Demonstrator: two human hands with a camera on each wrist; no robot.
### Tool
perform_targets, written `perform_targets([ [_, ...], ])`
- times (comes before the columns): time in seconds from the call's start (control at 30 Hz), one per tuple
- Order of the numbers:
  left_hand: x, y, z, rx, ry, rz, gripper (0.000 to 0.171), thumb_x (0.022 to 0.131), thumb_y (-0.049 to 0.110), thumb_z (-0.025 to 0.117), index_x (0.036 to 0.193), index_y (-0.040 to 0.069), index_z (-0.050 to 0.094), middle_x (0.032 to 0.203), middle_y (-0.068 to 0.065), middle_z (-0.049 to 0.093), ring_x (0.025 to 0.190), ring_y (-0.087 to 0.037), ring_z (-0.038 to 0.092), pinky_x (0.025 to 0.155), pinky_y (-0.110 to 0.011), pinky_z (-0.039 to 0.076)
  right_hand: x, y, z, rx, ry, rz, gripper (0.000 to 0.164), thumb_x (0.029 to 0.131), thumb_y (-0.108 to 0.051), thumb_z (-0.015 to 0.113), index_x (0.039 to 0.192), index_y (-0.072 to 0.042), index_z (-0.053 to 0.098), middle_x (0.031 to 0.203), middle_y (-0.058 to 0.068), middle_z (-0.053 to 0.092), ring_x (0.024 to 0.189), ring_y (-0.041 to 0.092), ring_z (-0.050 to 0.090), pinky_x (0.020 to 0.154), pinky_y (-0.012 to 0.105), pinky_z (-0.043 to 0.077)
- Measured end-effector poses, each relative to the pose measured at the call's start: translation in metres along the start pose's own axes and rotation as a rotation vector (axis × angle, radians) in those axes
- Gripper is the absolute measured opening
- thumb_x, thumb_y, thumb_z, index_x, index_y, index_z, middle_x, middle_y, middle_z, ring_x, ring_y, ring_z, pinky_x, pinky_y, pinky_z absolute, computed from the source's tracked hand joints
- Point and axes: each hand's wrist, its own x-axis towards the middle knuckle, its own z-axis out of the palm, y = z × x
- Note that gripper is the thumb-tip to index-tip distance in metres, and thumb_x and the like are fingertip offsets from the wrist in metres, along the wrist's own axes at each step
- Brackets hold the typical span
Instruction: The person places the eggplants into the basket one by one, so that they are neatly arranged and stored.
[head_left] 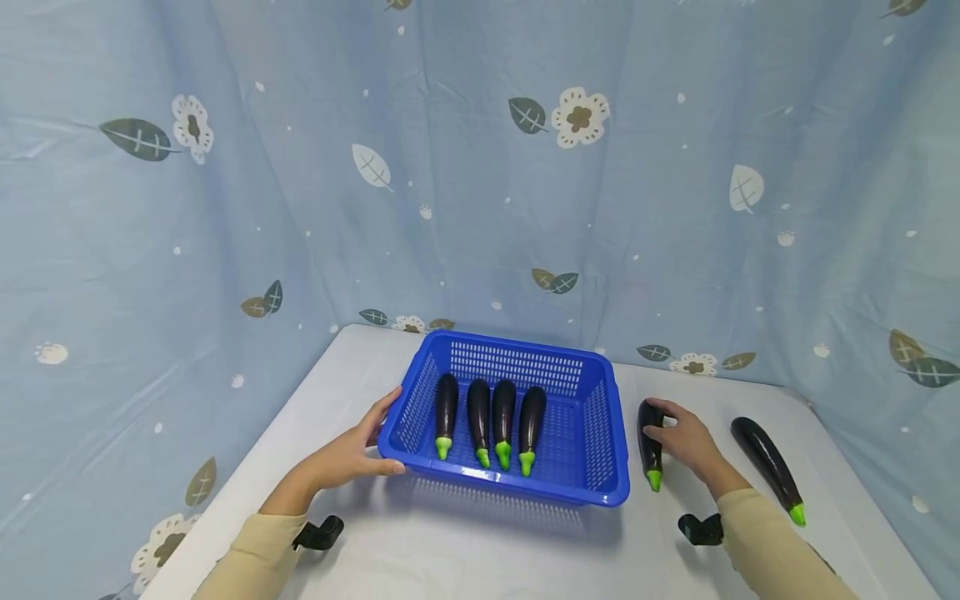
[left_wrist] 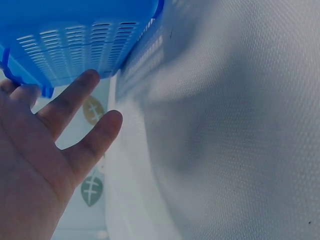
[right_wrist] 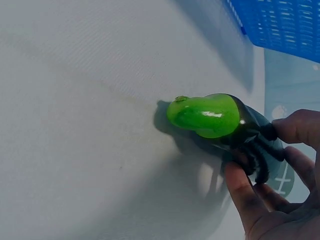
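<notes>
My right hand (head_left: 686,437) pinches a dark purple eggplant (head_left: 649,442) by its upper part, just right of the blue basket. In the right wrist view the green stem end of this eggplant (right_wrist: 207,116) points away from the fingers, close to the white surface. My left hand (head_left: 348,450) rests against the left side of the blue plastic basket (head_left: 510,479), thumb by the front rim. Straight, spread fingers show beside the basket's slotted wall (left_wrist: 80,45) in the left wrist view. Several eggplants (head_left: 478,417) lie side by side in the basket, green ends toward me.
Another eggplant (head_left: 768,462) lies on the white-covered table (head_left: 450,567) to the right of my right hand. A blue curtain (head_left: 480,233) with leaves and flowers hangs behind the table and along its sides. Black wrist devices (head_left: 318,533) sit below both hands.
</notes>
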Motion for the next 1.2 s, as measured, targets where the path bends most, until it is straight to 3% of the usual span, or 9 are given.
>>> perform_targets([
  [0.67, 0.000, 0.000, 0.000, 0.008, 0.001, 0.003, 0.114, 0.085, 0.032, 0.082, 0.164, 0.030, 0.000, 0.165, -0.027, 0.017, 0.136, -0.054, 0.042, 0.105, -0.069, 0.038, -0.005, -0.027, -0.015, 0.014, 0.016, -0.106, 0.066, 0.101, -0.023, 0.062, 0.157, -0.004, 0.033, 0.157, 0.035, 0.027, 0.129, 0.055, 0.047, 0.099, 0.062, 0.048],
  [1.2, -0.001, 0.003, -0.001, 0.004, -0.001, -0.003, 0.114, 0.085, 0.035, 0.082, 0.164, 0.028, 0.001, 0.165, -0.028, 0.016, 0.136, -0.055, 0.042, 0.104, -0.070, 0.039, -0.013, -0.058, -0.018, -0.013, 0.030, -0.170, 0.064, 0.100, -0.022, 0.062, 0.156, -0.004, 0.036, 0.156, 0.034, 0.030, 0.130, 0.055, 0.047, 0.098, 0.062, 0.049],
])
